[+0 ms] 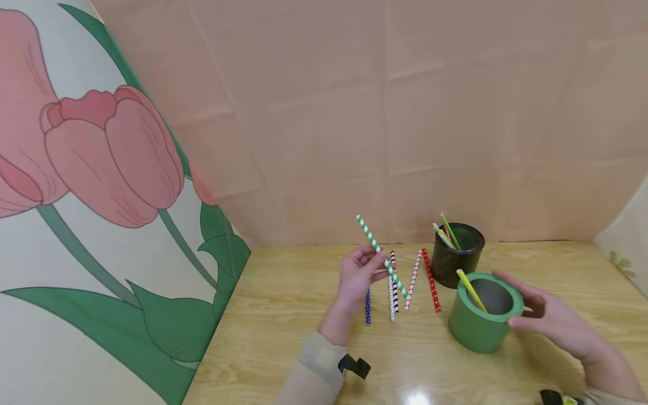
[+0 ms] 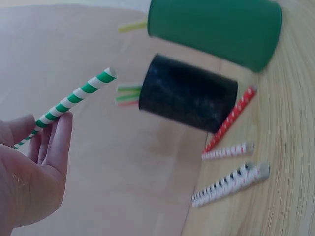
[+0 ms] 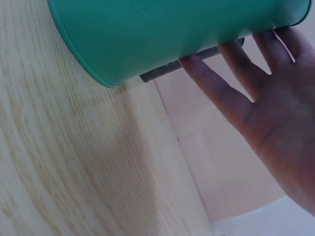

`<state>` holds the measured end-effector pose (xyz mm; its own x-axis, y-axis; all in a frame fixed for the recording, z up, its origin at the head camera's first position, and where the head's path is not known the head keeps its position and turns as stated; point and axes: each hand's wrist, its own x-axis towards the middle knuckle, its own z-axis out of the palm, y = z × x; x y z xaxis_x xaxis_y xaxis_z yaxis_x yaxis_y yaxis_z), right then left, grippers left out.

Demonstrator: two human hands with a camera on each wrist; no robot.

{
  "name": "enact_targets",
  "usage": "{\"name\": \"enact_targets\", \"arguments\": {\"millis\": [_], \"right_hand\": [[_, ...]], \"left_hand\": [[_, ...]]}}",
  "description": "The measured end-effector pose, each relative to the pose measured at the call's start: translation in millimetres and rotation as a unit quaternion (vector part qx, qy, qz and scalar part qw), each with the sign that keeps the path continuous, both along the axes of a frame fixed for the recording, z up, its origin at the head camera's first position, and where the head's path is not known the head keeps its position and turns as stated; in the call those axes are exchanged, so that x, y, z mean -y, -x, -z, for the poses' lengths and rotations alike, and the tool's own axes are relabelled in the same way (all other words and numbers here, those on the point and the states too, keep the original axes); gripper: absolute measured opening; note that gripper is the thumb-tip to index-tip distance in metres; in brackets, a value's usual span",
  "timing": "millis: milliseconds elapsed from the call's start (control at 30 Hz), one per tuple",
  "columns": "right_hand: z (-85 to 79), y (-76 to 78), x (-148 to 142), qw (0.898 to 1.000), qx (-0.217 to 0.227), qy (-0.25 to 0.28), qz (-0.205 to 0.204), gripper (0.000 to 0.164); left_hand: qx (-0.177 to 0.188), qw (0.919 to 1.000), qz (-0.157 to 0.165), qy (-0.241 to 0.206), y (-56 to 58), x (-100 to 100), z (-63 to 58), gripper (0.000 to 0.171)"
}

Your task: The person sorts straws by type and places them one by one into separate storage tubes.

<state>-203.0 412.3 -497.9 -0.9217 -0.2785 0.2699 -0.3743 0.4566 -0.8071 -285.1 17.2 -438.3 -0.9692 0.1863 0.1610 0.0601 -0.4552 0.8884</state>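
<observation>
Hands (image 1: 355, 274) (image 1: 557, 323) hold a green-striped white straw (image 1: 372, 240) and a green cup (image 1: 476, 331).

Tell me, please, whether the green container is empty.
Not empty: a yellow straw leans inside the green container, sticking out above its rim.

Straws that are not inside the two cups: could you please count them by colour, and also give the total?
Green-and-white striped straw, in the left hand: 1
Blue straw: 1
White speckled straw: 1
Black-and-white striped straw: 1
Pink-and-white straw: 1
Red dotted straw: 1
Total: 6
</observation>
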Motion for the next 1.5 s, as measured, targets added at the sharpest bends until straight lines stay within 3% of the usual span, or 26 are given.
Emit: {"name": "enact_targets", "arguments": {"millis": [233,400,633,767,1167,1500], "right_hand": [[-2.5,-1.0,1,1.0,0.003,0.0,0.001,0.089],[-0.1,-0.7,1,1.0,0.003,0.006,-0.007,0.089],[0.4,-1.3,1,1.0,0.009,0.009,-0.006,0.089],[-0.5,-1.4,1,1.0,0.009,0.006,-0.004,0.089],[-2.2,-2.7,2,1.0,0.006,-0.004,0.007,0.088],[-1.3,-3.3,1,1.0,0.01,0.002,0.005,0.088]], "left_hand": [[-0.007,0.9999,0.0,0.011,-12.8,-19,-6.8,0.021],[-0.02,0.9995,-0.006,-0.023,-16.0,-34,-6.0,0.013],[-0.037,0.9981,0.012,-0.048,-27.1,-58,-10.0,0.029],[-0.038,0.9978,0.02,-0.05,-35.1,-68,-14.1,0.024],[-0.068,0.9976,-0.004,-0.013,-46.0,-102,-12.4,0.024],[-0.085,0.9948,-0.025,0.049,-44.5,-109,-4.0,0.014]]}}
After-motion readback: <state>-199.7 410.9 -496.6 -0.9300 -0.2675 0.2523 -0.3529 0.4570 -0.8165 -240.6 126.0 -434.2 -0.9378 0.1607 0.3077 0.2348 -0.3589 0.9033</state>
